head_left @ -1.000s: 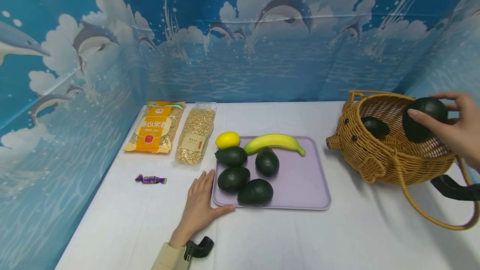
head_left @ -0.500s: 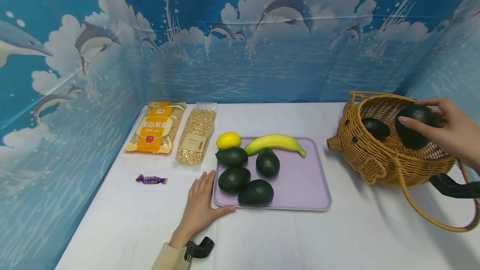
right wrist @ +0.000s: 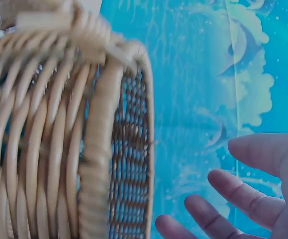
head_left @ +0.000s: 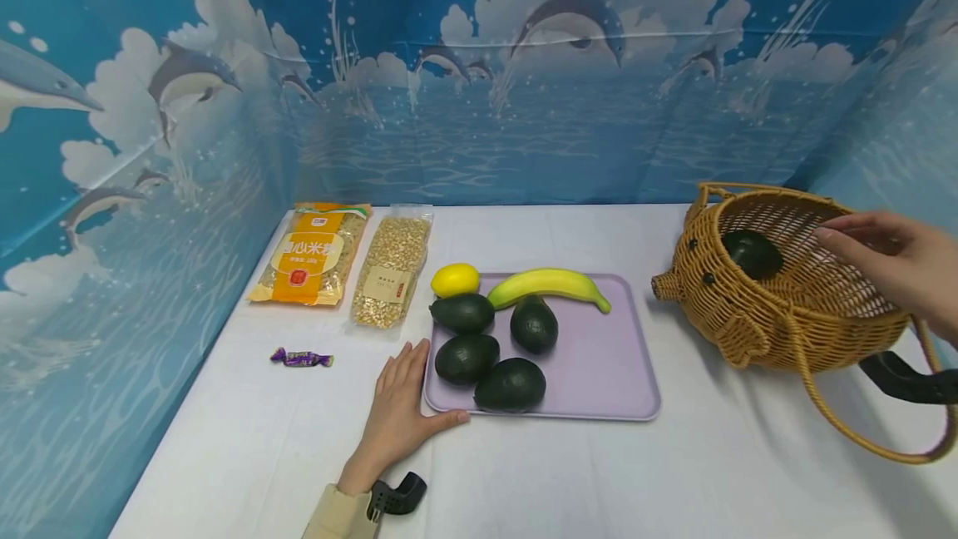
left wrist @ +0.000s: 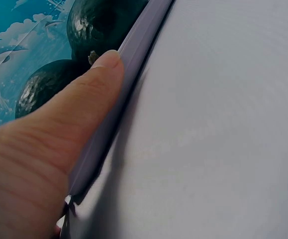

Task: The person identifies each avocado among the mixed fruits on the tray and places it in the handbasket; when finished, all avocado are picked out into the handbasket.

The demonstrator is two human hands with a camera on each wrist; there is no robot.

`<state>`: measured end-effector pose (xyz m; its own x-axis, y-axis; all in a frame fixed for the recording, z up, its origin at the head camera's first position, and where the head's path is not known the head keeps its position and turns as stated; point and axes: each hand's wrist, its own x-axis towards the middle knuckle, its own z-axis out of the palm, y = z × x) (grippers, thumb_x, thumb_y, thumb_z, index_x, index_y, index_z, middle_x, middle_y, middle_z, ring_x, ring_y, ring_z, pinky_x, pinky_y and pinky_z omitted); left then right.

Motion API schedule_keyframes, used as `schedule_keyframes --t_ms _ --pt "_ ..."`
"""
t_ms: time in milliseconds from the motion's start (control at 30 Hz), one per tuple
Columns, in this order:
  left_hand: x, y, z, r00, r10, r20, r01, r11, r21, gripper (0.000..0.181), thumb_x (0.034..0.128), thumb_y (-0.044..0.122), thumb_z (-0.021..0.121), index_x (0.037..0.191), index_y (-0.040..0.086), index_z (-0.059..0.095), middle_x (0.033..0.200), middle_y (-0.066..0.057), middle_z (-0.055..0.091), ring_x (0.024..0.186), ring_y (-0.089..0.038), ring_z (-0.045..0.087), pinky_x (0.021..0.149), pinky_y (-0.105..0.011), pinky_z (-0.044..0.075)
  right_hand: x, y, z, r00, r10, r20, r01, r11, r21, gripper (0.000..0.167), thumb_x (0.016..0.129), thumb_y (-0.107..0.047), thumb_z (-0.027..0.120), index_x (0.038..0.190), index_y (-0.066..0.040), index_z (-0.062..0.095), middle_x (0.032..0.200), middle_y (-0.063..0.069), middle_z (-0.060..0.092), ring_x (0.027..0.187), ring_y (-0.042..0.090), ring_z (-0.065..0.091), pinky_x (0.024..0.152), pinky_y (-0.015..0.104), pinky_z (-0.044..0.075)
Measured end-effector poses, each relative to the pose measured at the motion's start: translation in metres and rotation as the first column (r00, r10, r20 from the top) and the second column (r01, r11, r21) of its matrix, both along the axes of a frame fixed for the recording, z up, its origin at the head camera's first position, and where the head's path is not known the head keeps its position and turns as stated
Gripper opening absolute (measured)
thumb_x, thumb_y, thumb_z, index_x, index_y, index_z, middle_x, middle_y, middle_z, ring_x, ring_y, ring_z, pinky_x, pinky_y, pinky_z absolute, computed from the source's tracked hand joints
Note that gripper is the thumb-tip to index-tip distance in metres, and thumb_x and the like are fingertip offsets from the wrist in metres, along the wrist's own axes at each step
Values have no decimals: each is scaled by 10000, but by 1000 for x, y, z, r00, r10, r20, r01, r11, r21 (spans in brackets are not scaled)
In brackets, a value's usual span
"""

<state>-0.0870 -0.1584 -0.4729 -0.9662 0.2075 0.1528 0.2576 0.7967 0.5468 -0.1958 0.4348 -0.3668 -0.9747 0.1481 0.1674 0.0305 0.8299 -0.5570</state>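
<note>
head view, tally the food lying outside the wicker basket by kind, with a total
Avocados: 4
Banana: 1
Lemon: 1
Food packets: 2
Purple wrapped sweet: 1
Total: 9
</note>
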Motion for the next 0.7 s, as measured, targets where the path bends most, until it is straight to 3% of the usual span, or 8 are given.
schedule_keyframes --t_ms 100,167,300,367,433,533,700 --pt "0 0 0 1000 2 13 -2 1000 -4 1152 667 657 729 1501 39 230 1522 -146 267 1415 -268 133 1130 -464 67 10 -14 7 1000 1 -26 -1 1000 24 600 961 -480 463 1361 -33 449 1199 201 486 1022 355 443 879 574 367" --pt "0 0 0 1000 2 16 -2 1000 -7 1151 669 655 729 1503 41 225 1524 -142 263 1417 -265 128 1131 -464 65 24 -36 23 999 27 -22 -27 1000 14 555 967 -451 476 1326 -27 478 1192 196 489 1010 354 447 849 557 376" --pt "0 -1 0 1000 1 15 -1 1000 -4 1151 671 648 734 1504 41 222 1525 -142 260 1418 -263 124 1132 -462 61 50 -89 57 998 68 -18 -68 997 35 457 977 -370 511 1228 10 552 1152 222 512 925 372 492 655 374 435" --pt "0 -1 0 1000 0 12 0 1000 0 1152 669 646 736 1502 37 224 1524 -146 261 1417 -266 126 1132 -463 62 59 -109 69 996 91 -19 -90 995 42 425 972 -333 538 1188 30 575 1120 237 532 849 260 537 573 285 427" --pt "1 0 0 1000 0 14 0 1000 3 1152 668 644 738 1501 36 226 1523 -147 262 1417 -267 127 1132 -462 61 65 -122 74 993 113 -34 -111 992 58 385 958 -316 568 1156 12 603 1068 213 572 757 75 535 506 204 398" --pt "1 0 0 1000 0 14 0 1000 2 1152 669 646 736 1502 38 225 1524 -147 261 1417 -266 127 1131 -461 62 72 -134 74 985 163 -60 -161 986 45 311 939 -286 610 1122 -36 636 1043 186 610 678 -108 458 510 186 413" --pt "0 0 0 1000 -2 11 2 1000 -3 1149 671 641 738 1503 40 221 1522 -149 264 1416 -262 128 1131 -460 63 76 -152 67 961 251 -113 -253 967 -9 221 913 -229 654 1081 -86 666 983 123 652 697 -60 525 524 165 430"
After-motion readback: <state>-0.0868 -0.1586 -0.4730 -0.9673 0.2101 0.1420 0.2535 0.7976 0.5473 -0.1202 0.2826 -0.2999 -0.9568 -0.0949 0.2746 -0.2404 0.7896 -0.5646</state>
